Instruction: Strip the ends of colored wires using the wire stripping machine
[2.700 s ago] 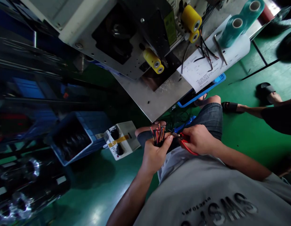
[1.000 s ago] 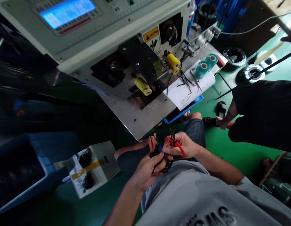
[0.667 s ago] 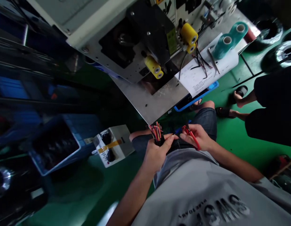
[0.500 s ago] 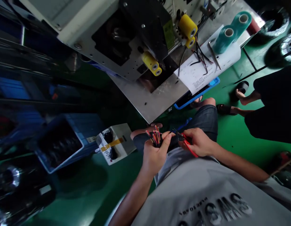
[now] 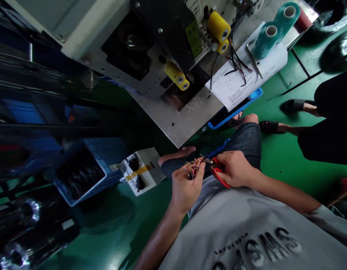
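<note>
My left hand (image 5: 186, 185) is wrapped round a bundle of thin wires (image 5: 194, 168), whose pink, red and dark ends stick up between thumb and fingers. Red-handled scissors or cutters (image 5: 222, 177) are in my right hand (image 5: 237, 168), their metal tips reaching left to my left fingertips. Blades and wire meet there, but whether the blades are closed on a wire is too small to tell. Both hands are above my lap.
Ahead stands a machine with yellow rollers (image 5: 173, 75) on a metal table (image 5: 179, 129), with paper (image 5: 232, 84), loose wires and green rolls (image 5: 265, 39). At left are a white box (image 5: 142, 170) and blue crate (image 5: 106, 157). Another person's legs (image 5: 325, 131) are at right.
The cutter tips have moved left against my left fingertips, and the handles look closer together. The wire ends in my left hand have tilted. The other person's feet have shifted.
</note>
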Demonstrator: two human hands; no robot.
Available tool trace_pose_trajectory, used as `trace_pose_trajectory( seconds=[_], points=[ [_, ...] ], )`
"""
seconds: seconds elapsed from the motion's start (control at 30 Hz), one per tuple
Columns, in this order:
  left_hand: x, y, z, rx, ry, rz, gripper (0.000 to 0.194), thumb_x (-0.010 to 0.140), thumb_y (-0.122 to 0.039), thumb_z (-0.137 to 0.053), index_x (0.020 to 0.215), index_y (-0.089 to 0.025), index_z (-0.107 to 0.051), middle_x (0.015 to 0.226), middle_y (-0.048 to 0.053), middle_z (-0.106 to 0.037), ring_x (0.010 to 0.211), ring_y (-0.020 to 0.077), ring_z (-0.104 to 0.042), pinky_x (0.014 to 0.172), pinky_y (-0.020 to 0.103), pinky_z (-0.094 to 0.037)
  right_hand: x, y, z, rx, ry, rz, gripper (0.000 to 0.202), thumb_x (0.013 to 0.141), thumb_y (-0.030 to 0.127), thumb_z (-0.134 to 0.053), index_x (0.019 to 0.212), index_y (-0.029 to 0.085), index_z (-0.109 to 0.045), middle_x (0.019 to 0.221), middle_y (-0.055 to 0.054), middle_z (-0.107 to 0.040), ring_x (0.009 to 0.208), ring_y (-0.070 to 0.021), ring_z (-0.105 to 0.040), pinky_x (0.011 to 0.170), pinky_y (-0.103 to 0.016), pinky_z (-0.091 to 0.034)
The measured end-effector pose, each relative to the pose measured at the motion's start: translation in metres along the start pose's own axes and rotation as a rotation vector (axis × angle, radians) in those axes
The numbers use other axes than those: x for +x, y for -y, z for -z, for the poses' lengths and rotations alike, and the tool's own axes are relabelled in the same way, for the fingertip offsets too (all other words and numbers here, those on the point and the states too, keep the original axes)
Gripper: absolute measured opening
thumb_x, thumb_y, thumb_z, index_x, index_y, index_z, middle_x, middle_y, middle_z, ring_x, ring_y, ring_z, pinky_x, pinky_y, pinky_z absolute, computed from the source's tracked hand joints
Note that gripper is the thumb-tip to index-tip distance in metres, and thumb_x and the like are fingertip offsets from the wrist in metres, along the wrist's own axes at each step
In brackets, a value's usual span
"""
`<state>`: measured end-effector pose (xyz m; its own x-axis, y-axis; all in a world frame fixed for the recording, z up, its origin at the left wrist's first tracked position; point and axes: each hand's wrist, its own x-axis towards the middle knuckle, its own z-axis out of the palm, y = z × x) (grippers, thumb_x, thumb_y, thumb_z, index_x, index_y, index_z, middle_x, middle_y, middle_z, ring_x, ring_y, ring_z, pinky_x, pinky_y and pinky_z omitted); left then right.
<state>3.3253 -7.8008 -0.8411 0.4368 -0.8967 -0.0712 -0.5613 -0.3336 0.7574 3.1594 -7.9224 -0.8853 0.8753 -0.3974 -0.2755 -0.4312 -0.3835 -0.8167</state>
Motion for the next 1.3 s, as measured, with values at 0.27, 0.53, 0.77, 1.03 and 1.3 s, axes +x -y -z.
trace_pose_trajectory(
  seconds=[0.27, 0.53, 0.77, 1.03, 1.3],
  points=[
    [-0.002, 0.005, 0.0, -0.012, 0.005, -0.012, 0.019, 0.104, -0.024, -0.065, 0.101, -0.018, -0.083, 0.091, 0.005, -0.084, 0.078, 0.0203, -0.079, 0.072, 0.028, -0.06, 0.001, 0.006, 0.006, -0.142, -0.029, 0.017, 0.032, 0.093, 0.046, -0.057, 0.078, 0.018, -0.057, 0.073, -0.007, -0.063, 0.066, -0.0168, -0.048, 0.065, -0.033, -0.024],
    [0.0, 0.004, 0.003, 0.012, 0.027, -0.064, 0.021, 0.105, -0.02, -0.062, 0.093, -0.018, -0.08, 0.093, 0.005, -0.084, 0.08, 0.0197, -0.079, 0.074, 0.028, -0.06, 0.004, 0.008, 0.005, -0.123, 0.023, 0.003, 0.033, 0.095, 0.047, -0.06, 0.079, 0.018, -0.058, 0.076, -0.007, -0.066, 0.067, -0.0166, -0.051, 0.065, -0.032, -0.025],
    [-0.004, 0.018, 0.0, 0.174, -0.028, -0.313, 0.016, 0.104, -0.013, -0.062, 0.107, -0.017, -0.076, 0.089, 0.006, -0.081, 0.075, 0.0193, -0.075, 0.072, 0.03, -0.056, 0.003, 0.012, 0.006, -0.1, 0.054, -0.047, 0.031, 0.095, 0.045, -0.062, 0.078, 0.019, -0.056, 0.076, -0.006, -0.064, 0.066, -0.0164, -0.049, 0.065, -0.032, -0.026],
    [-0.009, 0.012, 0.003, 0.504, -0.083, -0.52, 0.023, 0.105, -0.014, -0.063, 0.125, -0.006, -0.072, 0.071, 0.005, -0.07, 0.063, 0.0213, -0.063, 0.066, 0.036, -0.044, -0.002, -0.001, -0.015, 0.049, -0.044, 0.062, 0.035, 0.096, 0.049, -0.056, 0.076, 0.021, -0.046, 0.072, -0.004, -0.055, 0.066, -0.0157, -0.042, 0.066, -0.031, -0.029],
    [-0.011, 0.014, 0.004, 0.351, -0.038, -0.447, 0.017, 0.106, -0.013, -0.06, 0.119, -0.014, -0.07, 0.096, 0.01, -0.083, 0.078, 0.0218, -0.077, 0.078, 0.034, -0.054, -0.002, -0.001, -0.014, 0.084, -0.047, 0.1, 0.031, 0.093, 0.043, -0.056, 0.074, 0.022, -0.044, 0.07, -0.002, -0.053, 0.064, -0.0151, -0.041, 0.064, -0.031, -0.028]
  ],
)
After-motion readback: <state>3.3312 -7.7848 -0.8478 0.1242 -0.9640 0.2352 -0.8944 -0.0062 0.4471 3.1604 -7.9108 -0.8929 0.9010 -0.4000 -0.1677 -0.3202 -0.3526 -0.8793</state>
